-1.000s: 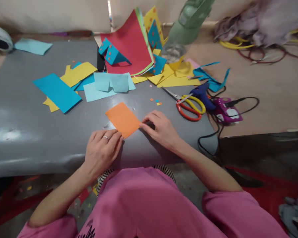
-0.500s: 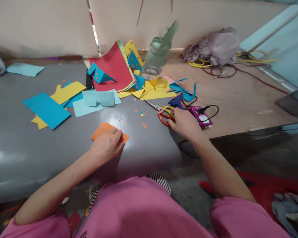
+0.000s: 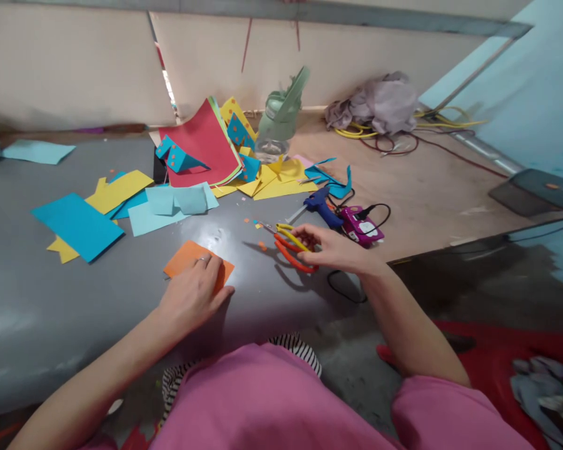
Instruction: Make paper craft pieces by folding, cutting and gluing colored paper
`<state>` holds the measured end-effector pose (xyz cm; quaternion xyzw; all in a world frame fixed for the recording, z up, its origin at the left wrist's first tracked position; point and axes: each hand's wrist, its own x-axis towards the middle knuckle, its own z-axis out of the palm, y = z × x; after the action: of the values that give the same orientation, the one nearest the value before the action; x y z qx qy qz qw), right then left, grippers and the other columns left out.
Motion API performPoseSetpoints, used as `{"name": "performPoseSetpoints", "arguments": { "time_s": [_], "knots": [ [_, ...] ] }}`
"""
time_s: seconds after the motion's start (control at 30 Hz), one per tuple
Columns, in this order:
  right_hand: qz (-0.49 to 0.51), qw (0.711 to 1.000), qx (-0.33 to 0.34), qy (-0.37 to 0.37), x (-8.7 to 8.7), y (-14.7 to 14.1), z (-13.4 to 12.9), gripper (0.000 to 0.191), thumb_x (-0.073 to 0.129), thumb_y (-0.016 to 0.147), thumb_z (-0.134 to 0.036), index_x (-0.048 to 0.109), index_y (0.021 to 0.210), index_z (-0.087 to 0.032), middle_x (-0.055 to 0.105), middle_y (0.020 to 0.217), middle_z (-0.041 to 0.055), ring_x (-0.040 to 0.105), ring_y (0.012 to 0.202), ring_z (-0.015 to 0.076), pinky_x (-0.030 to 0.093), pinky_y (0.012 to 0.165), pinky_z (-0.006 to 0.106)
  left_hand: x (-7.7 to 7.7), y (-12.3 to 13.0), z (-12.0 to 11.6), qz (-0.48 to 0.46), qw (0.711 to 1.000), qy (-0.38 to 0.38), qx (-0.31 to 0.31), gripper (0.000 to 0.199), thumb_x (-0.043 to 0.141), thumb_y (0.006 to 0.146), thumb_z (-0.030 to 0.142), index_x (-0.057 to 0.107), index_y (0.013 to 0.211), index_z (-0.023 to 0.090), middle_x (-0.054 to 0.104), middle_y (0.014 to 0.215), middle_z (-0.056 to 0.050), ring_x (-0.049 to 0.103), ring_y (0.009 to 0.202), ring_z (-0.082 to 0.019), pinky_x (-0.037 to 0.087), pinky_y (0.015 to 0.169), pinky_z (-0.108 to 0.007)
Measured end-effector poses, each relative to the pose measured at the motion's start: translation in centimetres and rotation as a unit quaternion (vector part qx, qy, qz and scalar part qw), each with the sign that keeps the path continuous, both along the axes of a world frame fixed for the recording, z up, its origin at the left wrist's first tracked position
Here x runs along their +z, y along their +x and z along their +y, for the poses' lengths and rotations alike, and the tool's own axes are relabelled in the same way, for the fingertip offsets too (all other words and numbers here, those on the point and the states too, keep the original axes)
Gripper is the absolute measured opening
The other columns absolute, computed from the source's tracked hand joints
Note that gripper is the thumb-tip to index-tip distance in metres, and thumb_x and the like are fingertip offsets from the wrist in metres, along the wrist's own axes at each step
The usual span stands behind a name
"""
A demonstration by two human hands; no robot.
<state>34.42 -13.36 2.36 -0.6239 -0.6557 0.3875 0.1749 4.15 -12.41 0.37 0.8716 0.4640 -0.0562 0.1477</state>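
Observation:
My left hand (image 3: 194, 287) rests on a piece of orange paper (image 3: 182, 256), pressing it to the grey table, with the thumb spread away from the fingers. To its right, my right hand (image 3: 319, 245) has its fingers closed around the handles of the scissors (image 3: 293, 250), which are red and yellow. The scissor blades point left over small paper scraps (image 3: 258, 225), and shadows fall on the table beneath them. Just behind my right hand lies a blue glue gun (image 3: 323, 205).
Behind are red sheets (image 3: 201, 147), cut blue paper (image 3: 77, 226), yellow paper (image 3: 122, 190) and pale blue paper (image 3: 187, 201). A green bottle (image 3: 279, 119) stands at the back. A purple power strip (image 3: 362, 228) with a black cable lies right; a grey cloth (image 3: 380, 103) is farther back.
My right hand has lifted the scissors and brought them left and nearer to me, away from the glue gun. My left thumb has spread out on the orange paper. The camera view has shifted.

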Motion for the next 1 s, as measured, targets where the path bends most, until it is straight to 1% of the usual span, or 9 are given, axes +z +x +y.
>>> {"name": "performPoseSetpoints", "arguments": {
  "time_s": [0.1, 0.33, 0.47, 0.57, 0.63, 0.73, 0.83, 0.9, 1.0],
  "knots": [
    [0.100, 0.995, -0.008, 0.013, -0.3, -1.0, -1.1, 0.034, 0.072, 0.076, -0.041, 0.059, 0.098, -0.020, 0.061, 0.082, -0.0011, 0.055, 0.069, 0.0136, 0.045, 0.061, 0.027, -0.3, -0.1, 0.2, 0.013, 0.999, 0.043, -0.020, 0.023, 0.050, 0.098, 0.031, 0.060, 0.109, 0.013, 0.068, 0.112, -0.016, 0.067, 0.099, -0.031, 0.046, 0.075, -0.036],
    [0.191, 0.981, 0.019, -0.018, -2.0, -3.2, -1.6, 0.032, 0.072, 0.083, -0.043, 0.056, 0.102, -0.022, 0.059, 0.075, -0.0043, 0.056, 0.060, 0.0109, 0.046, 0.058, 0.026, -0.7, -0.5, 0.4, 0.036, 0.997, 0.061, -0.014, 0.023, 0.039, 0.099, 0.018, 0.062, 0.098, 0.015, 0.071, 0.096, -0.014, 0.067, 0.091, -0.028, 0.041, 0.064, -0.032],
    [0.241, 0.970, 0.007, -0.043, -2.9, -4.2, -1.6, 0.038, 0.075, 0.080, -0.043, 0.057, 0.105, -0.021, 0.062, 0.085, -0.0016, 0.057, 0.067, 0.0112, 0.048, 0.060, 0.026, -0.5, -1.0, 0.5, -0.045, 0.999, -0.001, 0.009, 0.025, 0.041, 0.100, 0.025, 0.063, 0.092, 0.018, 0.072, 0.093, -0.011, 0.068, 0.083, -0.024, 0.038, 0.061, -0.030],
    [0.287, 0.956, 0.001, -0.060, -3.3, -5.0, -1.3, 0.041, 0.078, 0.078, -0.044, 0.058, 0.106, -0.022, 0.061, 0.089, -0.0012, 0.057, 0.072, 0.0113, 0.048, 0.063, 0.026, 0.7, -1.7, 1.1, -0.174, 0.981, -0.069, 0.044, 0.023, 0.050, 0.097, 0.034, 0.066, 0.088, 0.021, 0.072, 0.087, -0.006, 0.065, 0.074, -0.020, 0.040, 0.062, -0.028],
    [0.304, 0.951, -0.019, -0.052, -3.3, -5.8, -0.7, 0.047, 0.083, 0.073, -0.044, 0.058, 0.106, -0.023, 0.059, 0.088, -0.0022, 0.055, 0.071, 0.0112, 0.048, 0.064, 0.026, 1.6, -2.1, 1.7, -0.310, 0.937, -0.141, 0.077, 0.022, 0.058, 0.093, 0.041, 0.068, 0.088, 0.022, 0.071, 0.083, -0.003, 0.063, 0.071, -0.017, 0.043, 0.063, -0.027],
    [0.351, 0.935, -0.032, -0.032, -2.8, -7.3, 0.4, 0.055, 0.089, 0.064, -0.050, 0.055, 0.100, -0.026, 0.056, 0.088, -0.0036, 0.053, 0.074, 0.0122, 0.050, 0.069, 0.028, 2.4, -1.9, 2.2, -0.521, 0.805, -0.242, 0.150, 0.030, 0.072, 0.084, 0.050, 0.066, 0.091, 0.022, 0.067, 0.078, 0.000, 0.058, 0.063, -0.013, 0.045, 0.057, -0.025],
    [0.422, 0.906, -0.027, -0.021, -2.0, -8.8, 1.1, 0.065, 0.089, 0.056, -0.064, 0.051, 0.090, -0.025, 0.051, 0.085, -0.0047, 0.050, 0.073, 0.0113, 0.047, 0.068, 0.026, 1.9, -1.0, 2.4, -0.640, 0.681, -0.268, 0.234, 0.035, 0.080, 0.076, 0.048, 0.063, 0.091, 0.022, 0.066, 0.081, 0.001, 0.056, 0.063, -0.010, 0.047, 0.059, -0.023],
    [0.423, 0.905, -0.035, -0.011, -1.7, -9.5, 1.4, 0.067, 0.089, 0.053, -0.066, 0.048, 0.088, -0.025, 0.046, 0.080, -0.0060, 0.044, 0.067, 0.0101, 0.041, 0.060, 0.025, 1.1, -0.2, 2.5, -0.664, 0.633, -0.281, 0.282, 0.038, 0.083, 0.073, 0.047, 0.063, 0.092, 0.022, 0.067, 0.085, 0.001, 0.058, 0.068, -0.010, 0.050, 0.063, -0.022],
    [0.368, 0.928, -0.056, 0.022, -1.5, -10.1, 1.5, 0.060, 0.089, 0.060, -0.057, 0.045, 0.085, -0.026, 0.042, 0.075, -0.0070, 0.038, 0.062, 0.0102, 0.036, 0.055, 0.025, 0.0, 0.2, 2.9, -0.657, 0.607, -0.320, 0.312, 0.044, 0.083, 0.071, 0.052, 0.066, 0.098, 0.021, 0.069, 0.089, 0.000, 0.062, 0.071, -0.012, 0.051, 0.063, -0.023]
  ]
}}
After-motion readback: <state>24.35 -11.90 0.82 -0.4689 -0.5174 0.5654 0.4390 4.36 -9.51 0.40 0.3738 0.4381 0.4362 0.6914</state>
